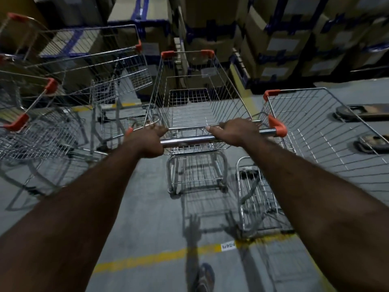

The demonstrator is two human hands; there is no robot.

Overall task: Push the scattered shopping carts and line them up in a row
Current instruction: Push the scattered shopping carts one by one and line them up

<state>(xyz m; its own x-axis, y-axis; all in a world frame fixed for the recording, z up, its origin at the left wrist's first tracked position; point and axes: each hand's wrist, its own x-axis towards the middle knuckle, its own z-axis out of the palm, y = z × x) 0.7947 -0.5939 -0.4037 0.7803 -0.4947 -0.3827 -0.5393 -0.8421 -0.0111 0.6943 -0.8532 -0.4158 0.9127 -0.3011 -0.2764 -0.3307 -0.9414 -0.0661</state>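
Stacked boxes stand behind the carts. Left hand and right hand are closed on the middle cart's handle, to steer it between its neighbours.

The middle cart is standing upright on the grey floor, nose pointing toward the stacked cartons; it is a silver wire basket with orange corner caps and a chrome push bar. The right cart is sitting just beside it, turned at an angle, its orange-capped corner lying close to the bar's right end. The near left cart is standing at a skew, basket empty. A further left cart is standing behind it, closer to the cartons. All baskets are showing empty.
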